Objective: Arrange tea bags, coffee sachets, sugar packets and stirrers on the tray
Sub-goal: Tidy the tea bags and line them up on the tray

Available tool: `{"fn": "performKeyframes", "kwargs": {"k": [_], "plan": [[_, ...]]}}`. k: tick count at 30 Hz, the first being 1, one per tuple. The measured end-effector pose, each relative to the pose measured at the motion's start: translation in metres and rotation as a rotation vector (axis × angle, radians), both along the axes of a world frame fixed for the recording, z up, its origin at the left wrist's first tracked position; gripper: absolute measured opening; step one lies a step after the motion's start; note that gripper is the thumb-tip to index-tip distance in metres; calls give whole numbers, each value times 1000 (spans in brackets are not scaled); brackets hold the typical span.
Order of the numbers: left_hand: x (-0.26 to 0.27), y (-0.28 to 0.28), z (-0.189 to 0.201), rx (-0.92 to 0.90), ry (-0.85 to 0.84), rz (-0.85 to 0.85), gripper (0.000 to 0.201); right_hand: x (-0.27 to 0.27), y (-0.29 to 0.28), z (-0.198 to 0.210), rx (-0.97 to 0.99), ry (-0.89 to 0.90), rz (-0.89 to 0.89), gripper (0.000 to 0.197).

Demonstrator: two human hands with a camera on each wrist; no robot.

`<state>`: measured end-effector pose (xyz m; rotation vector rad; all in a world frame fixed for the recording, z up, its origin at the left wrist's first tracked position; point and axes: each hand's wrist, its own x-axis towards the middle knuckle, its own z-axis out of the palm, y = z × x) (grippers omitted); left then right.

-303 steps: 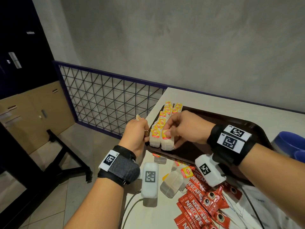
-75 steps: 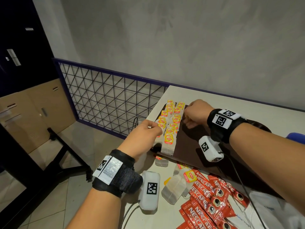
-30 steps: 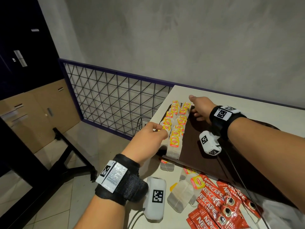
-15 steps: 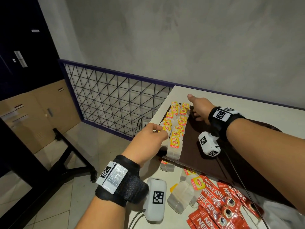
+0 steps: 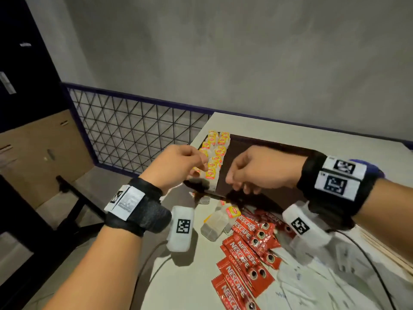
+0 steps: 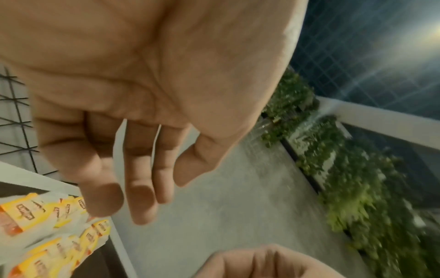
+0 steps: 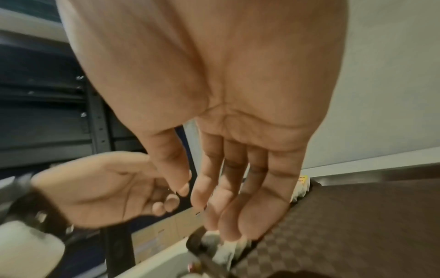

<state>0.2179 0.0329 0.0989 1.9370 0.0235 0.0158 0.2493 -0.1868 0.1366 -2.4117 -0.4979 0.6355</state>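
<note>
Hovering over the near left corner of the brown tray (image 5: pixel 263 148), the left hand (image 5: pixel 178 166) hangs slack and holds nothing, just above two rows of yellow-tagged tea bags (image 5: pixel 215 153) running away along the tray's left edge. Beside it the right hand (image 5: pixel 259 168) is loosely curled, fingers down, also holding nothing. Loose tea bags (image 5: pixel 218 222) lie on the tabletop (image 5: pixel 185 285) directly below and nearer the body, about equally close to either hand. Rightward, red coffee sachets (image 5: pixel 243 256), long axes pointing diagonally, read "NESCAFE CLASSIC".
</note>
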Motion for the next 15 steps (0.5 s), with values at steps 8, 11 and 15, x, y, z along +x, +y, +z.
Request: {"fn": "performKeyframes", "kwargs": {"k": [8, 11, 15], "plan": [[-44, -27, -19, 730, 130, -310, 21, -34, -10, -32, -421, -229, 94, 31], [-44, -37, -26, 807, 151, -288, 42, -33, -6, -40, -456, -231, 108, 32], [-40, -47, -30, 824, 186, -283, 49, -32, 5, -43, -423, -246, 111, 32]]}}
